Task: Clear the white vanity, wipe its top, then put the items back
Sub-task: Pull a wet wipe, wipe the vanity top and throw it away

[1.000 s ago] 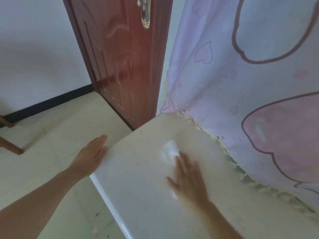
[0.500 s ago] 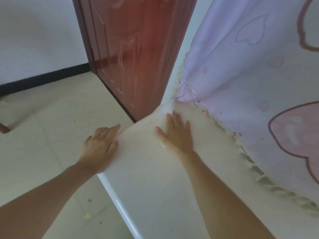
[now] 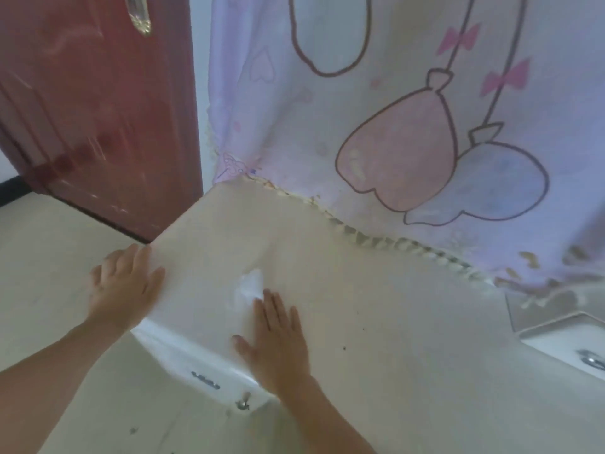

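At the table's near edge, a white drawer front with a metal pull (image 3: 205, 380) and a small key (image 3: 243, 404) shows below the top; half a second ago it was out of view. The right hand (image 3: 278, 342) has drawn back from the table's far left corner to a spot just inside the near edge. It lies flat, fingers straight and together, its grip open, pressing down on the top. A crumpled white tissue (image 3: 250, 285) pokes out past its fingertips, where before the hand covered it. The left hand (image 3: 126, 283) stays on the table's left edge, palm down, fingers spread and straight, grip open and holding nothing.

The table (image 3: 376, 322) is white to cream, glossy at its rounded left rim, bare of items where it shows, with a few small dark specks right of the right hand. Along the table's far edge hangs a pale curtain (image 3: 393, 126) with pink and blue balloon shapes and a frayed hem. Beyond the table's far left corner stands a red-brown door (image 3: 98, 109).
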The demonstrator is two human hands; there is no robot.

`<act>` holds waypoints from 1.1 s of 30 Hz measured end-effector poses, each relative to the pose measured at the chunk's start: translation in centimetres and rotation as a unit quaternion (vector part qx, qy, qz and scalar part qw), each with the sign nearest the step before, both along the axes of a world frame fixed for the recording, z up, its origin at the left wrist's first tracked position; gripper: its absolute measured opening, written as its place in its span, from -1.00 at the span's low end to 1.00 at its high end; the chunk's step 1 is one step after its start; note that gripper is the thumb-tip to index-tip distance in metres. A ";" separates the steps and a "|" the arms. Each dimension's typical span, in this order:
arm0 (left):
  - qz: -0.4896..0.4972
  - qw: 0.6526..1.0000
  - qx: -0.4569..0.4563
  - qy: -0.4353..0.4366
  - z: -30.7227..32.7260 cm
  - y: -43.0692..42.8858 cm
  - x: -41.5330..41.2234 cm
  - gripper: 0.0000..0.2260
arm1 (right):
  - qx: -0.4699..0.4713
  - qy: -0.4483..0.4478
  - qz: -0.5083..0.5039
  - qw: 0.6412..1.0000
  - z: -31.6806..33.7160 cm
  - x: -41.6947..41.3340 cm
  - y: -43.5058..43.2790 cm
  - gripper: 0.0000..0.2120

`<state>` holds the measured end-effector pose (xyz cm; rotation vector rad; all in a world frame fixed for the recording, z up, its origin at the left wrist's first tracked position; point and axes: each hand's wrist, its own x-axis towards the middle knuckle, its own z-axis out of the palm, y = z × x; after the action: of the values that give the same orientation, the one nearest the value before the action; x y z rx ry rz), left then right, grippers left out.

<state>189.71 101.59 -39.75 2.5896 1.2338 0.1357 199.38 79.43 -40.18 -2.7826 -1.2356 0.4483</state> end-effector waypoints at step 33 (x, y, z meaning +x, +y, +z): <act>-0.131 0.989 0.010 0.074 0.4 -4.9 15.2 -0.39 | -0.007 -0.005 -0.030 0.999 0.8 20.9 -6.9 0.23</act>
<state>204.91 96.65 -39.31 2.7920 0.9269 -0.0995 220.31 72.58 -39.36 -2.8299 -1.1505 0.4404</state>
